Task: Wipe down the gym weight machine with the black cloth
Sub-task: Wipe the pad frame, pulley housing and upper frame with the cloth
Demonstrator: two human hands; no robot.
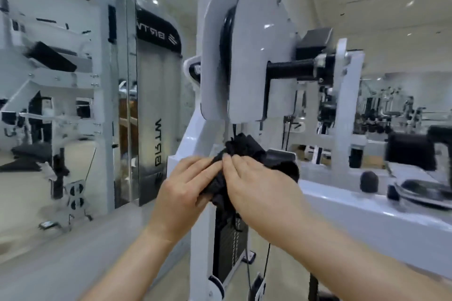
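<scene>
Black cloth (234, 154) bunched between left hand (186, 188) and right hand (256, 190), against weight machine (256, 56)

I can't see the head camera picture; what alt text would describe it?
Two bare hands, left hand and right hand, bunch a black cloth together in front of a white gym weight machine. Above the cloth hang the machine's large white pulley covers; a wall mirror on the left reflects more equipment.
</scene>
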